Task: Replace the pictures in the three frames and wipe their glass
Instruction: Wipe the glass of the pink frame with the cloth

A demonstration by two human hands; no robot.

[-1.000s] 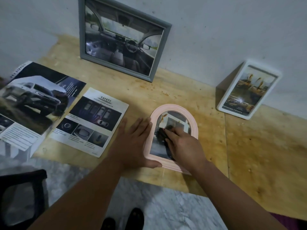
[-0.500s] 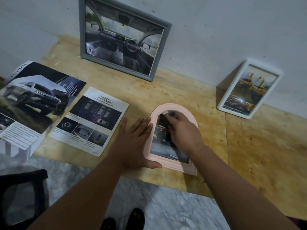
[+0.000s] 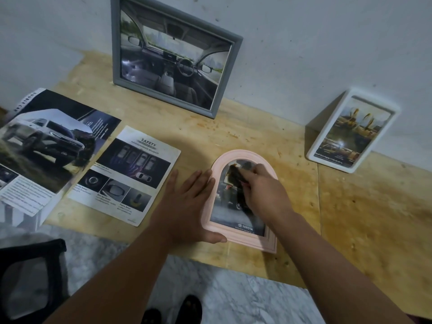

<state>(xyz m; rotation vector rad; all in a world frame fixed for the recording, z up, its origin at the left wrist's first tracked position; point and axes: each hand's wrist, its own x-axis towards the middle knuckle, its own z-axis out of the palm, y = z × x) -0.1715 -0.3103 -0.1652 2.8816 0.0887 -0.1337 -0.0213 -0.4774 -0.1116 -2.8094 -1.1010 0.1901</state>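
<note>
Pink arched frame (image 3: pixel 243 208) lies flat on the wooden tabletop (image 3: pixel 364 206), near the front edge, glass up. The picture inside shows a dark vehicle and the word TOYOTA along the bottom.

My right hand (image 3: pixel 264 190) sits over the upper half of the glass, fingers curled round a dark cloth (image 3: pixel 236 181) and pressing it to the pane. The cloth trails down from the arch toward the middle of the glass.

My left hand (image 3: pixel 187 206) lies flat on the table at 9 o'clock from the frame, fingers straight and together, grasping nothing. Fingertips touch the frame's left rail; the thumb reaches along its bottom left corner.

At 9 o'clock beyond the left hand: a loose printed sheet headed SAFETY (image 3: pixel 126 176), flat on the wood. Further out at 9 o'clock, an open car brochure (image 3: pixel 46 146) with a pickup photo, hanging over the table's left end.

At 11 o'clock from the pink frame: a grey rectangular frame (image 3: pixel 173 52) leaning against the wall, holding a car interior photo. At 2 o'clock: a white frame (image 3: pixel 353 132) with rounded corners, also leaning against the wall, holding a yellowish picture.

At 7 o'clock, below table level: a black stool or chair (image 3: pixel 30 277) on the marble floor (image 3: pixel 233 295); cannot tell which.
</note>
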